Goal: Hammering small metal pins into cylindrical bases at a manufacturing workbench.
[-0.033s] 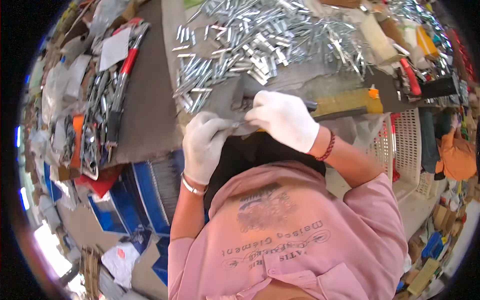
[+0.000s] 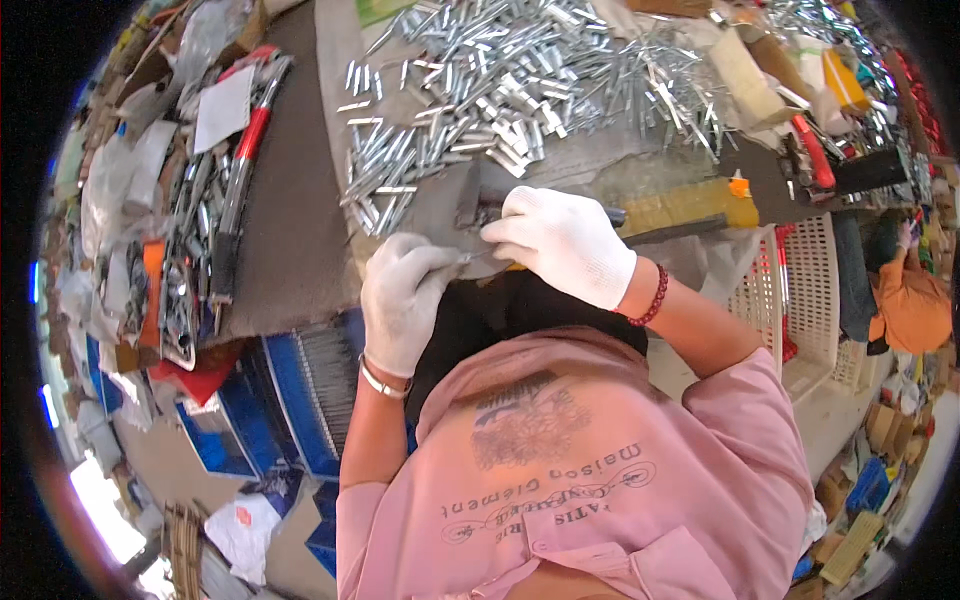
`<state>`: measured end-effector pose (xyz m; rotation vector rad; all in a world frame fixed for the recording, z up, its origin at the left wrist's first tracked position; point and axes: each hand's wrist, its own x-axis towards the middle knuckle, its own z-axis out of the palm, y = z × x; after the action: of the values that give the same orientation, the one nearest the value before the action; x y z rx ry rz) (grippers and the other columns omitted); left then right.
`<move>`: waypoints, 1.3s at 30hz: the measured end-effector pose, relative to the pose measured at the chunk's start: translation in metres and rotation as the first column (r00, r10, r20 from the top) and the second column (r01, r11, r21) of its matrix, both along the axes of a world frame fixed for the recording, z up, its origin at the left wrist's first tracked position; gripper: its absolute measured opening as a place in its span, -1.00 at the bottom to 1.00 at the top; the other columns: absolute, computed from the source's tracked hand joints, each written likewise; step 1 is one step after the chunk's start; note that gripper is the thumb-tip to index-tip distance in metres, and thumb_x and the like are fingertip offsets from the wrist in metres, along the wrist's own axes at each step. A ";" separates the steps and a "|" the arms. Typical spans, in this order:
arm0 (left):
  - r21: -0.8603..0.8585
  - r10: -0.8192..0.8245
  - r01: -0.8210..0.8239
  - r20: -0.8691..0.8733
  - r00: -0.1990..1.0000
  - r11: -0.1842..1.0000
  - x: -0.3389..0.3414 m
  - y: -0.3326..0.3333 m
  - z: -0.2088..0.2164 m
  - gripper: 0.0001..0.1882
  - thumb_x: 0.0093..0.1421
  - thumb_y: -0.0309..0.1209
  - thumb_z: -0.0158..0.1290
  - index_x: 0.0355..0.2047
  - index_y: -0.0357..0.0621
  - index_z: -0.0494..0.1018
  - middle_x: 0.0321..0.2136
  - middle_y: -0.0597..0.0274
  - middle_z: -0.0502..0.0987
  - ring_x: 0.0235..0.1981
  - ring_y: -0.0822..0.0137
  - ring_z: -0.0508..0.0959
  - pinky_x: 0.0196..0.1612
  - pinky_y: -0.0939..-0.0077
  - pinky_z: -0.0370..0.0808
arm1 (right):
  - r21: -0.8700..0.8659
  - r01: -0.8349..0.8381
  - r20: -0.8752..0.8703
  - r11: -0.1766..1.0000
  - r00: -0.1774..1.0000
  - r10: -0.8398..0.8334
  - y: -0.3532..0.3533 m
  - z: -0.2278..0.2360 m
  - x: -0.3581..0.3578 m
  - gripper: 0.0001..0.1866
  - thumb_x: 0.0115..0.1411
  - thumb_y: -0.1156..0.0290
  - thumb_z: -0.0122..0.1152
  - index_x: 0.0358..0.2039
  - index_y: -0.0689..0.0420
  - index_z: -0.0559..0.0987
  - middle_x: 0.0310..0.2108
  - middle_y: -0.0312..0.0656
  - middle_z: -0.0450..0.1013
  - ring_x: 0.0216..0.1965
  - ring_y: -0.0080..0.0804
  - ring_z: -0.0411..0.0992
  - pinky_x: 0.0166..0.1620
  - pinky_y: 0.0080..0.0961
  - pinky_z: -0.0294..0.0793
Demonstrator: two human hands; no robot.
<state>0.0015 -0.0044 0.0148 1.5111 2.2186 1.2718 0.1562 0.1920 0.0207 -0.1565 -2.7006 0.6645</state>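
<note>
Thumb and forefinger of our left hand (image 2: 398, 305), gloved in white, were pinched together on one small metal piece (image 2: 466, 257), just off the fingertips of our right hand. That right hand (image 2: 565, 243), also gloved, had its fingers bent and drawn close; we could not tell whether it gripped anything. The piece was near the six o'clock edge of one workbench (image 2: 285, 215). From it, we saw one heap of silvery metal pins (image 2: 510, 95) at twelve, too many to count, and one red-and-black tool (image 2: 248, 145) at ten. Toward three lay one translucent yellow strip (image 2: 690, 208); farther that way were one white lattice crate (image 2: 818, 262) and one co-worker in orange (image 2: 912, 305). We wore one dark red bracelet (image 2: 655, 297) and one pale bangle (image 2: 382, 383).
</note>
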 end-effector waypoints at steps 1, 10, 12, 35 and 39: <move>0.006 0.000 0.000 -0.010 1.000 1.000 -0.001 -0.001 -0.001 -0.86 0.07 -0.57 0.36 -0.33 -0.10 0.70 -0.36 0.13 0.59 -0.27 0.06 0.60 -0.17 0.22 0.52 | -0.020 0.042 -0.028 0.999 0.999 -0.043 0.004 0.004 0.002 -0.88 0.15 0.33 0.44 -0.27 -0.06 0.73 -0.31 -0.26 0.52 -0.22 -0.22 0.59 -0.17 -0.30 0.61; 0.032 0.025 -0.024 -0.008 1.000 0.999 -0.006 0.008 0.004 -0.84 0.03 -0.56 0.39 -0.36 -0.10 0.69 -0.38 0.14 0.59 -0.28 0.06 0.61 -0.19 0.22 0.53 | 0.263 0.630 0.071 0.731 0.743 -0.665 0.136 -0.010 0.021 -0.88 0.25 0.26 0.38 -0.28 -0.03 0.76 -0.22 -0.21 0.62 -0.19 -0.13 0.63 -0.12 -0.25 0.62; 0.045 0.029 -0.027 -0.031 0.999 0.999 -0.009 0.001 0.007 -0.83 0.00 -0.56 0.38 -0.37 -0.08 0.69 -0.38 0.13 0.59 -0.29 0.03 0.61 -0.19 0.21 0.54 | 0.248 0.631 0.033 0.735 0.753 -0.657 0.130 -0.015 0.009 -0.84 0.26 0.20 0.38 -0.29 0.00 0.72 -0.21 -0.16 0.60 -0.17 -0.06 0.62 -0.11 -0.17 0.61; 0.063 -0.001 0.011 -0.145 0.989 0.998 -0.005 -0.001 0.006 -0.81 0.06 -0.51 0.36 -0.29 -0.04 0.65 -0.32 0.18 0.57 -0.22 0.04 0.62 -0.14 0.18 0.55 | 0.031 -0.072 -0.011 0.997 0.997 0.072 -0.023 0.027 -0.031 -0.94 0.24 0.38 0.35 -0.35 0.03 0.62 -0.36 -0.20 0.47 -0.31 -0.15 0.55 -0.25 -0.22 0.58; 0.064 -0.010 0.022 -0.169 0.986 0.998 -0.005 -0.003 0.004 -0.79 0.06 -0.51 0.35 -0.27 -0.05 0.64 -0.29 0.16 0.57 -0.20 0.03 0.61 -0.12 0.17 0.55 | 0.073 -0.102 0.024 0.992 0.995 0.101 -0.029 0.025 -0.032 -0.92 0.24 0.36 0.35 -0.36 0.03 0.61 -0.36 -0.20 0.44 -0.31 -0.15 0.54 -0.26 -0.19 0.57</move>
<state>-0.0032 -0.0076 0.0186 1.7172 2.2809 1.2678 0.1245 0.1634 0.0456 -0.0069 -2.7629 0.5935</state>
